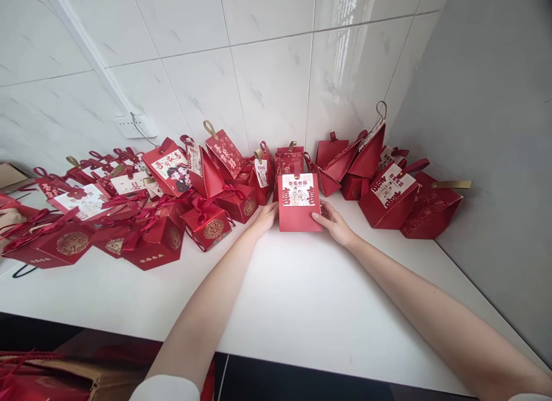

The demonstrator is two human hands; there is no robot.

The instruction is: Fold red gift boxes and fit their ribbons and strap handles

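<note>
A red gift box (300,220) with a white printed front panel and a ribbon loop on top stands upright on the white table, between my two hands. My left hand (266,217) grips its left side, the fingers partly hidden behind it. On the opposite side, my right hand (334,221) holds the box with the thumb on its front face. Close behind it is another red box (290,157) with a loop handle. Left of my left hand sits a small red box (209,224) with a bow and a gold round emblem.
Many red boxes crowd the left, including a bow-tied box (150,245). More boxes (388,202) stand at the right by the grey wall (495,159). A socket (134,126) is on the tiled wall. An open cardboard carton (112,381) sits below the table (310,309).
</note>
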